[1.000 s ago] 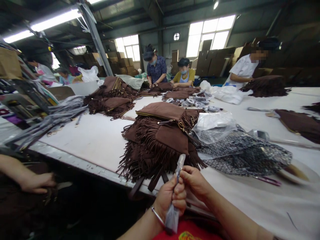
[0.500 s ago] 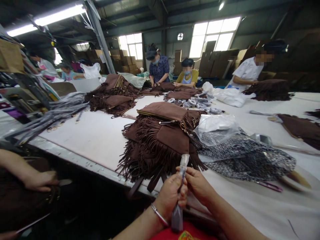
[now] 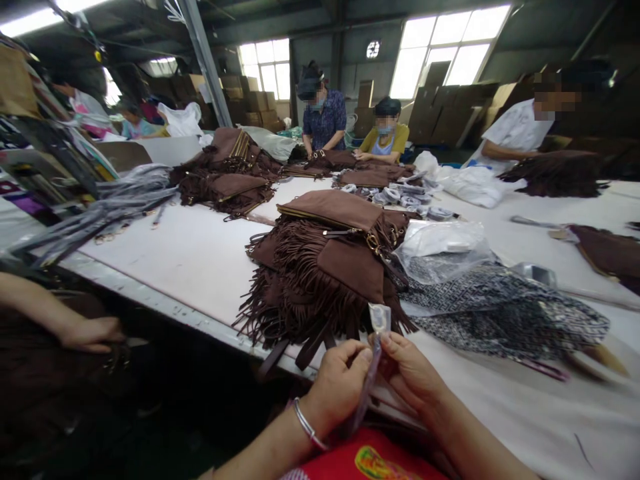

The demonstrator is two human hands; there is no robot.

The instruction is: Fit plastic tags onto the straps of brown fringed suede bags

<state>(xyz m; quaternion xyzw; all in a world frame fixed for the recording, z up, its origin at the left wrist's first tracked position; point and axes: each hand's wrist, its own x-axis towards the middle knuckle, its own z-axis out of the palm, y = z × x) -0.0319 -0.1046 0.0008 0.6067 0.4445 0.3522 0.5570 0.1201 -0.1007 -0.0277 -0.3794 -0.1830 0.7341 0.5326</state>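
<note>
A narrow strap in clear plastic wrap (image 3: 381, 319) stands up between my two hands at the table's near edge. My left hand (image 3: 344, 380), with a silver bracelet at the wrist, is closed round the strap below its top. The fingertips of my right hand (image 3: 413, 373) pinch it near the wrapped upper end. Just beyond them lies a pile of brown fringed bags (image 3: 320, 267) with gold zips and clasps. The strap's lower part is blurred and hangs toward my red clothing.
Right of the pile lie a clear plastic bag (image 3: 443, 247) and black-and-white patterned fabric (image 3: 510, 313). Wrapped straps (image 3: 125, 200) lie at the left. Another person's hand (image 3: 93, 333) holds a brown item at lower left. Several people work around the white table (image 3: 165, 267).
My left hand's fingers have shifted on the strap, and its upper end has moved slightly right. The view has turned a little, so the table things appear shifted.
</note>
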